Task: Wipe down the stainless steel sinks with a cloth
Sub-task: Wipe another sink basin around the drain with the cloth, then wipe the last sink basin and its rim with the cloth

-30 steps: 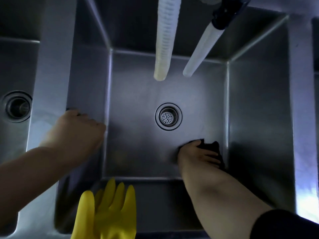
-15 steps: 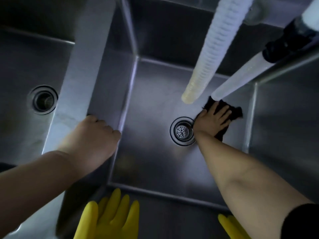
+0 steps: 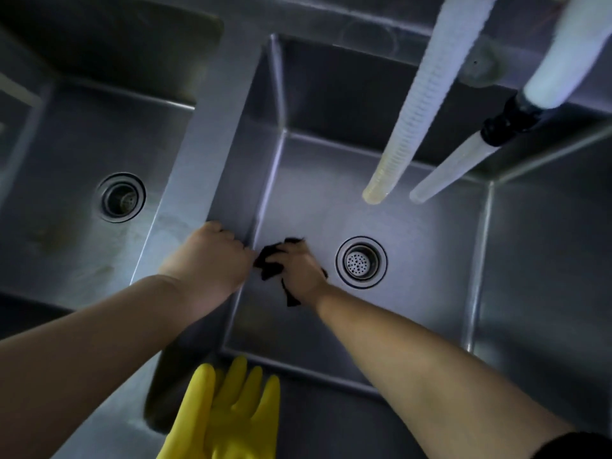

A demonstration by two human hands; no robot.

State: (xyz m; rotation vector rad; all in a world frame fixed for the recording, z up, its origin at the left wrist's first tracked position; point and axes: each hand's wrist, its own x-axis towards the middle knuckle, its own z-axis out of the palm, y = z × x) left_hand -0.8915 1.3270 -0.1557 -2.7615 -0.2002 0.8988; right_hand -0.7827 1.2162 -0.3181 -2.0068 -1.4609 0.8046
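Observation:
The middle stainless steel sink (image 3: pixel 424 303) lies below me, its round drain strainer (image 3: pixel 361 262) near the centre of the floor. My right hand (image 3: pixel 303 271) reaches down to the sink floor just left of the drain and grips a bunched black cloth (image 3: pixel 269 264) against the steel near the left wall. Parts of the cloth stick out on both sides of the hand. My left hand (image 3: pixel 208 260) sits on the divider (image 3: pixel 198 154) between the two basins, with its fingers curled over the edge. The left sink (image 3: pixel 66 180) has its own drain (image 3: pixel 121 197).
A ribbed white hose (image 3: pixel 417 104) and a smooth white tube with a black coupling (image 3: pixel 453 167) hang over the back of the middle sink. A yellow rubber glove (image 3: pixel 228 412) drapes over the near rim. Another basin wall stands at the right.
My right hand has swept the cloth from right of the drain across to the left wall, bunching it. My left hand has stayed on the divider. The view has shifted right.

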